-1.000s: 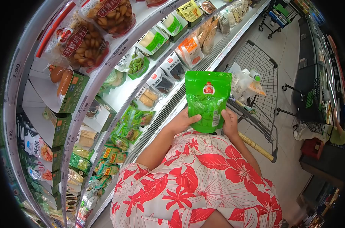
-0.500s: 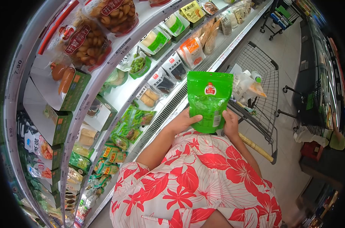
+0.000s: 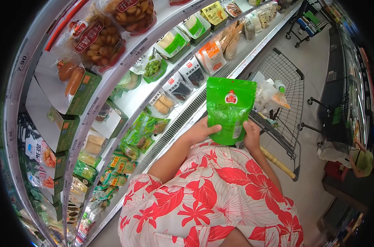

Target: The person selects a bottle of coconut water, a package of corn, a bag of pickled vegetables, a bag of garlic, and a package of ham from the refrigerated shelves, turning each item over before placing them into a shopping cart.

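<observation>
A bright green pouch [image 3: 230,109] with a small round logo and a barcode is held upright between both hands in front of my floral shirt. My left hand [image 3: 200,131] grips its lower left edge, thumb across the front. On the lower right edge, my right hand [image 3: 251,133] holds the pouch beside the barcode, with its thumb at the front. The fingers behind the pouch are hidden.
Refrigerated shelves [image 3: 131,57] with packaged food curve along the left. A shopping cart [image 3: 292,80] holding bags and bottles stands right of the pouch, its yellow handle [image 3: 277,161] near my right arm. Another cart [image 3: 308,24] is farther back; dark display units line the right.
The pouch and both hands have shifted very slightly to the right in view. The shelves and cart appear slightly shifted too, and an arm now shows near the green bag at the far right.
</observation>
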A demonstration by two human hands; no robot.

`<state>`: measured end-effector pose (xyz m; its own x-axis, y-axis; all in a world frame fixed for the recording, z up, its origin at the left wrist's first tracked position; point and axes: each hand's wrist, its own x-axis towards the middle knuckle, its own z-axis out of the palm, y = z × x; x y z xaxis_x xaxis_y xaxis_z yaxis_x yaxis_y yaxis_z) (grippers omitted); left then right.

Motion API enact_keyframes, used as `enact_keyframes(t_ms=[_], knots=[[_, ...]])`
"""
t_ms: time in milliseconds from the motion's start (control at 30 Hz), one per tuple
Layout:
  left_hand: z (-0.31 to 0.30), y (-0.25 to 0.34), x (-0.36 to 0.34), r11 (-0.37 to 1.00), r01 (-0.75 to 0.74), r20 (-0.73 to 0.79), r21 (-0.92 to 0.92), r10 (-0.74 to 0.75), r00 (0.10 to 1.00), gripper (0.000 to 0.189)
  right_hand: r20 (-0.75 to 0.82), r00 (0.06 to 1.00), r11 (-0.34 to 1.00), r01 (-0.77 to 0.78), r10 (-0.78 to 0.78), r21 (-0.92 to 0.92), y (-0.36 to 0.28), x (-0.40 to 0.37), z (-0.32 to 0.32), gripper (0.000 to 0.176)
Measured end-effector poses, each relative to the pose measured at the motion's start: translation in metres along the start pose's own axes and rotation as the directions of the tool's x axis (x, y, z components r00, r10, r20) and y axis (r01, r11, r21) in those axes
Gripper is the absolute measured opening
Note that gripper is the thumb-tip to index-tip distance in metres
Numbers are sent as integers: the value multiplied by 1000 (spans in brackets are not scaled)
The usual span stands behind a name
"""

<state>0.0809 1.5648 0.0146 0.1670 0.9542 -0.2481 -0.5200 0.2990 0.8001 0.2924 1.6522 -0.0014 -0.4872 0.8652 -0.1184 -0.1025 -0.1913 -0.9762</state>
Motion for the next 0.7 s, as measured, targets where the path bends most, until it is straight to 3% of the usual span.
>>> enact_keyframes(t_ms=[233,700], knots=[[2,2,0,995,14,14,-100,-12,1000,65,16,1000,1000,21,-21,-18,-1,1,-1,31],[2,2,-2,995,39,11,-95,-39,999,66,60,998,1000,-3,3,8,-1,1,-3,32]])
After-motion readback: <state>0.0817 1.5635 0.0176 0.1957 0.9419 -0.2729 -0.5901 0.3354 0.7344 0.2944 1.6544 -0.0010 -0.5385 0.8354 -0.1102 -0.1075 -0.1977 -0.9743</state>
